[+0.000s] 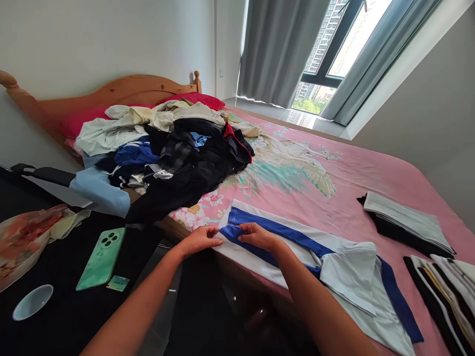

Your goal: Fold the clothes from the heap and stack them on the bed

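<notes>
A white shirt with blue bands [274, 227] lies stretched along the near edge of the bed, with a short white sleeve folded over on its right part. My left hand [199, 241] is closed at the shirt's left end, thumb and fingers pinching the hem's near corner. Close beside it, my right hand [260, 236] pinches the blue fabric of the same end. Both forearms reach in from below. The fabric between the two hands is slightly lifted and creased.
A large heap of clothes [185, 153] covers the bed's left side by the wooden headboard [122, 86]. Folded garments [408, 222] lie at the right, with a folded stack [438, 287] nearer. On the black surface at left are a green phone [102, 257], a card [118, 283] and an oval dish [33, 302].
</notes>
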The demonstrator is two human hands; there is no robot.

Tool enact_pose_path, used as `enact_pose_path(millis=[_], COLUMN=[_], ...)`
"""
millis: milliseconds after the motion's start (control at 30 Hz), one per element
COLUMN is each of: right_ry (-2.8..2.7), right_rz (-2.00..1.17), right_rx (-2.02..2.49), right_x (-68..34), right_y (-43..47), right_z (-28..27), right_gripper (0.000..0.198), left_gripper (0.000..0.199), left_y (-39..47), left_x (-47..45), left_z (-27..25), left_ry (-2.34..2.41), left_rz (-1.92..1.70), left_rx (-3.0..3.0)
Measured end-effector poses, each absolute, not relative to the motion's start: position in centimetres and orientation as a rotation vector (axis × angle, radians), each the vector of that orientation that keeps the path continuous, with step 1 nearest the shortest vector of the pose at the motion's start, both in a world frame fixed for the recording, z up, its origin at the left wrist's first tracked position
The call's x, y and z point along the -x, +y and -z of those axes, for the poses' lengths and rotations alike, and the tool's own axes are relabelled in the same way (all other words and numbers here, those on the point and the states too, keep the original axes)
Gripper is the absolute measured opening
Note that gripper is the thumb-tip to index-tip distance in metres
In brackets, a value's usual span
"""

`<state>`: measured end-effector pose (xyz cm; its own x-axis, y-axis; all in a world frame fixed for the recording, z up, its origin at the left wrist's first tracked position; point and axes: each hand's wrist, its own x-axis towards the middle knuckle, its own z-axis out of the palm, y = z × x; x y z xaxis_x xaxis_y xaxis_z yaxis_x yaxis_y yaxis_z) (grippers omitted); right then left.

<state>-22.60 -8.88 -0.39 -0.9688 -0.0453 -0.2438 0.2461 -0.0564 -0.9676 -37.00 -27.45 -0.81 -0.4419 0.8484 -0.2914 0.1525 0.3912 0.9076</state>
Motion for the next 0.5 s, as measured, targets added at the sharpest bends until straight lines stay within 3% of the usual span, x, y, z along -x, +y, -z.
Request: enact_pose_path(millis=[100, 300, 500], right_ry=[2.210, 2.380, 2.519], right_rz=[2.028, 1.298, 1.051], right_rx=[-0.284, -0.422, -0.539], right_x=[22.8, 19.6, 15.2], right_y=[-8.6, -5.3, -4.8], right_z=[0.9, 0.6, 0.0], right_gripper=[0.030, 0.033, 0.028], left_gripper=[0.034, 0.037, 0.035], left_y=[-27.8, -27.9, -28.3], left_x=[36.9, 36.7, 36.1], left_z=[0.6, 1.4, 2.5], left_ry=[1.849, 1.901, 2.009], left_rz=[-1.005, -0.994, -0.992], left_rx=[-0.867, -0.859, -0.853])
